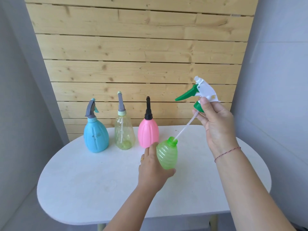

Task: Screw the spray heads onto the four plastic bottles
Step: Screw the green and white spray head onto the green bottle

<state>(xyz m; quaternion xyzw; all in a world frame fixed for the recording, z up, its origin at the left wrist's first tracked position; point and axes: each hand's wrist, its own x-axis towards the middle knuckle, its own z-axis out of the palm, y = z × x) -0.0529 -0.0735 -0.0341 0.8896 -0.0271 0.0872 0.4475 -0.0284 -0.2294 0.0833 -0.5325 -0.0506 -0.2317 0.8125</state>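
Note:
My left hand (150, 170) grips a ribbed green bottle (167, 155), tilted with its open neck up and to the right. My right hand (216, 125) holds a white spray head (202, 90) with a green trigger and green collar, raised above and right of the bottle. The head's thin white tube (185, 127) slants down, its tip at the bottle's mouth. Along the back of the table stand a blue bottle (96, 137), a clear yellowish bottle (124, 132) and a pink bottle (148, 133), each with a spray head on top.
The white oval table (93, 185) stands against a wooden plank wall (138, 47). Grey walls close in on both sides. The three standing bottles line the table's far edge, left of my hands.

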